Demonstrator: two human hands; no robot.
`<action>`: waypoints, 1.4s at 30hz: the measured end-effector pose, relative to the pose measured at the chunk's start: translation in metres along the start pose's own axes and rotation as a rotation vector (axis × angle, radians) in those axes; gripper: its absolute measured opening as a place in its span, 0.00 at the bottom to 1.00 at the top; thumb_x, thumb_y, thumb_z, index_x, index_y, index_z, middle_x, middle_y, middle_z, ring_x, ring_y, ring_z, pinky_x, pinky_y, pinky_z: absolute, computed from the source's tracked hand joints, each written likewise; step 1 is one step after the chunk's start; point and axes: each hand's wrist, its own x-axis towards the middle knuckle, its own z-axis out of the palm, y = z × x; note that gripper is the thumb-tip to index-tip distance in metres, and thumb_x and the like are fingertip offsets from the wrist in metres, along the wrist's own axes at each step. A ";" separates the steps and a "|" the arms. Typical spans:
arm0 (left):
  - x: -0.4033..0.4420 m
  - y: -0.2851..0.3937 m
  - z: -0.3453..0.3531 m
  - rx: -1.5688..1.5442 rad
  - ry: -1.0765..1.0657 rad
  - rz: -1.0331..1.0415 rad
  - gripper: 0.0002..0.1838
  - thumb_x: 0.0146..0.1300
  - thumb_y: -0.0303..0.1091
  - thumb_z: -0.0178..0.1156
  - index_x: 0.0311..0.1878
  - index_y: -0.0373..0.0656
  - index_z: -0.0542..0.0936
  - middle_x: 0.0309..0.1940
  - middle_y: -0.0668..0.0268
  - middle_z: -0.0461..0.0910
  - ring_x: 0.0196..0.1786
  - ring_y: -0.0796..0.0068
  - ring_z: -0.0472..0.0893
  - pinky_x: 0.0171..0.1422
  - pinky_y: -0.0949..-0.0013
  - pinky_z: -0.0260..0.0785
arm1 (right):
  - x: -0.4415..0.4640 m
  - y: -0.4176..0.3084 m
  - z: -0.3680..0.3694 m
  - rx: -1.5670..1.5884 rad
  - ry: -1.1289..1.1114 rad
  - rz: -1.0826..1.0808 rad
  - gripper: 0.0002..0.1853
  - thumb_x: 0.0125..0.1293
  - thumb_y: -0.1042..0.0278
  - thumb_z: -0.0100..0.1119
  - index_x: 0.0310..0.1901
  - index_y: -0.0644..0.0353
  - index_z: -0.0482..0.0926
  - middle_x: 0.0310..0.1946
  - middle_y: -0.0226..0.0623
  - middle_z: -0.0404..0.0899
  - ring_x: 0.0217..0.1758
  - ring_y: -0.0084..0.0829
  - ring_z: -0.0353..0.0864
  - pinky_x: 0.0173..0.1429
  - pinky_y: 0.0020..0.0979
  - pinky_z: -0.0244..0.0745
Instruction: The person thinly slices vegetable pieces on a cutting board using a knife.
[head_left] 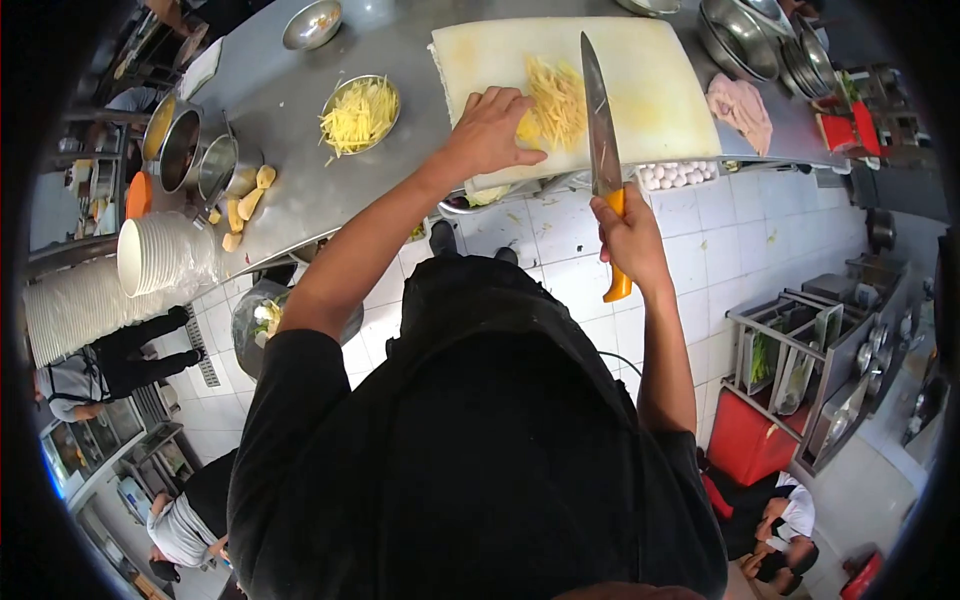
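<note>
In the head view, my right hand (634,238) is closed around the yellow handle of a large kitchen knife (600,125). Its long blade points away from me, over the thick white cutting board (660,60). Left of the blade lies a pile of pale-yellow shredded strips (560,105) on the board. My left hand (490,132) is at the pile's left edge, fingers spread and thumb apart, grasping nothing. A metal bowl heaped with similar yellow shreds (361,113) stands on the steel counter left of the board.
Peeled yellowish pieces (250,203) lie near metal pots (220,168) and stacked white plates (155,253) on the left. A pink cloth (740,112) and steel bowls (738,40) are to the right. A tray of eggs (676,176) sits below the board's front edge. Several people stand behind.
</note>
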 end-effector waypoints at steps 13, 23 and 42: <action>-0.003 -0.005 0.006 -0.029 0.033 0.050 0.30 0.56 0.47 0.69 0.58 0.40 0.79 0.55 0.59 0.77 0.62 0.59 0.73 0.67 0.57 0.64 | -0.015 0.009 -0.002 -0.028 -0.015 -0.001 0.13 0.74 0.63 0.57 0.41 0.66 0.70 0.18 0.38 0.73 0.16 0.29 0.75 0.23 0.34 0.71; -0.005 -0.008 0.012 -0.011 0.050 0.065 0.21 0.60 0.44 0.68 0.52 0.42 0.83 0.54 0.61 0.78 0.60 0.60 0.74 0.64 0.57 0.67 | -0.043 0.018 -0.007 -0.162 -0.147 0.039 0.14 0.73 0.63 0.59 0.39 0.64 0.68 0.17 0.44 0.74 0.15 0.36 0.75 0.26 0.39 0.71; -0.017 0.003 0.010 -0.050 0.176 0.104 0.12 0.61 0.36 0.67 0.47 0.44 0.86 0.52 0.58 0.77 0.59 0.56 0.75 0.64 0.56 0.69 | -0.039 0.031 -0.015 -0.417 -0.178 -0.019 0.13 0.72 0.63 0.58 0.42 0.65 0.69 0.25 0.54 0.78 0.30 0.54 0.79 0.39 0.48 0.72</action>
